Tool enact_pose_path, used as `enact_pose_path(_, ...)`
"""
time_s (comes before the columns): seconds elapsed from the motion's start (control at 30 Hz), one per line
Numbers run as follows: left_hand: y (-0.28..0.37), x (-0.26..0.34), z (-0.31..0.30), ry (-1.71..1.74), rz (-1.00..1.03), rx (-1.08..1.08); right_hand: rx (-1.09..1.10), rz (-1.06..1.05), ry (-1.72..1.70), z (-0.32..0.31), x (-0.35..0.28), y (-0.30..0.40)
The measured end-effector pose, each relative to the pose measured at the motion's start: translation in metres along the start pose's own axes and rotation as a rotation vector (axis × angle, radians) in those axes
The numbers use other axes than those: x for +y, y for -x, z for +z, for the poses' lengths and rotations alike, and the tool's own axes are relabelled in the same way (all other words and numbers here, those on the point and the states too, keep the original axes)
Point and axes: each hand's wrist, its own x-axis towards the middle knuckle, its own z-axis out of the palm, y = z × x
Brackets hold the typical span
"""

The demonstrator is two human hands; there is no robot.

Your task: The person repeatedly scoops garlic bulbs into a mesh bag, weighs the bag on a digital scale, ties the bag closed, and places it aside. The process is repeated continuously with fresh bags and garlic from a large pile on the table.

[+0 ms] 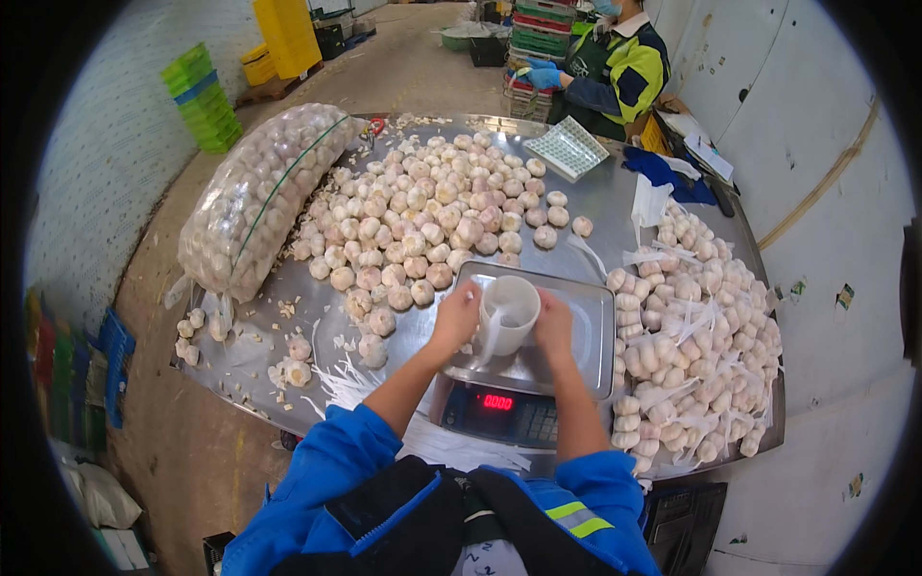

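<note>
A white plastic cylinder (514, 335), like a cup or short tube, stands over the steel pan (592, 317) of a digital scale. My left hand (458, 315) grips its left side and my right hand (554, 325) its right side; the fingers behind it are partly hidden. A white net strip (491, 337) runs from inside the cylinder down over its near rim. Below the pan, the scale's front panel (461, 414) shows lit red digits. Beyond my hands spreads a heap of loose garlic bulbs (421, 209).
Netted garlic (691, 324) is piled on the steel table (302, 392) at right. A full clear sack of garlic (248, 205) lies at left. White net strips (446, 443) lie near my body. A printed tray (569, 147) sits at the back, near a co-worker (612, 72) in blue gloves.
</note>
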Motion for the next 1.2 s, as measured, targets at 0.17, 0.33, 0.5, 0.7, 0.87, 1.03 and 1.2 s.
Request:
enact_pose_path(0.17, 0.013, -0.021, -0.009, -0.120, 0.034, -0.172, -0.332, 0.238, 0.220, -0.030, -0.017, 0.015)
enact_pose_path(0.33, 0.018, 0.033, -0.018, 0.478, 0.110, -0.304, -0.321, 0.133, -0.423, -0.058, -0.081, 0.014)
enact_pose_path(0.5, 0.002, 0.030, -0.008, 0.235, 0.139, -0.576, -0.534, 0.228, -0.404, -0.042, -0.079, 0.010)
enact_pose_path(0.7, -0.090, -0.028, -0.054, -0.182, 0.383, -0.803, -0.442, -0.070, 0.144, -0.057, -0.038, 0.035)
enact_pose_path(0.87, -0.206, -0.093, -0.006, -0.512, 0.480, -0.211, -0.197, 0.115, 0.117, -0.075, -0.051, 0.049)
enact_pose_path(1.03, -0.227, -0.084, 0.050, -0.825, 0.244, -0.134, -0.077, 0.198, 0.159, -0.077, -0.055, 0.060)
enact_pose_path(1.2, -0.232, -0.095, 0.064, -0.816, 0.436, -0.140, -0.123, 0.270, 0.123, -0.066, -0.050, 0.063)
